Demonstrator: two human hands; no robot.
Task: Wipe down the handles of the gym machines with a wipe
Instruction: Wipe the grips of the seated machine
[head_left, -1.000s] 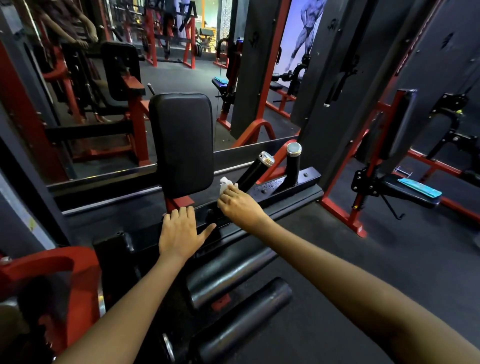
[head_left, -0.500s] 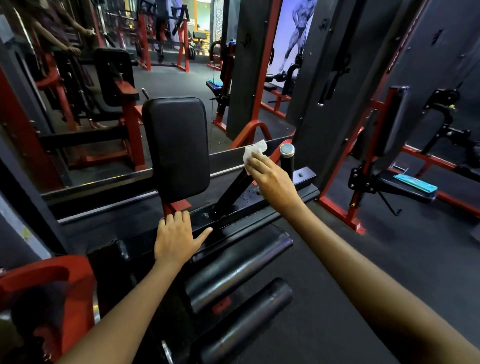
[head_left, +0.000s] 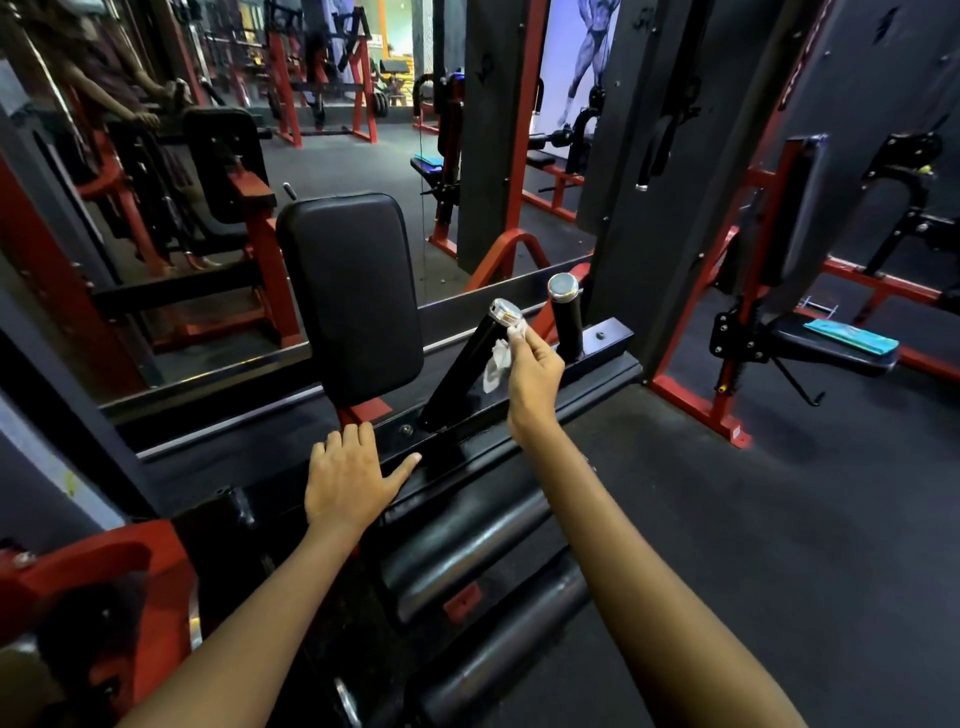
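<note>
Two black handles with chrome end caps rise from the machine's black crossbar: a tilted near handle (head_left: 467, 364) and an upright far handle (head_left: 565, 322). My right hand (head_left: 535, 374) pinches a crumpled white wipe (head_left: 497, 358) just beside the near handle's chrome cap, and the wipe hangs down along the handle. My left hand (head_left: 353, 478) lies flat with fingers spread on the crossbar (head_left: 602, 338), below the black pad (head_left: 353, 296).
Two black foam rollers (head_left: 467, 551) lie low in front of me. A red and black bench machine with a teal cloth (head_left: 852, 335) stands at the right. A mirror behind the machine reflects other red frames. Dark rubber floor (head_left: 753, 519) spreads to the right.
My right hand slid the wipe up the near handle from its base to the top, then drew off the cap, which now shows. My left hand stayed on the crossbar.
</note>
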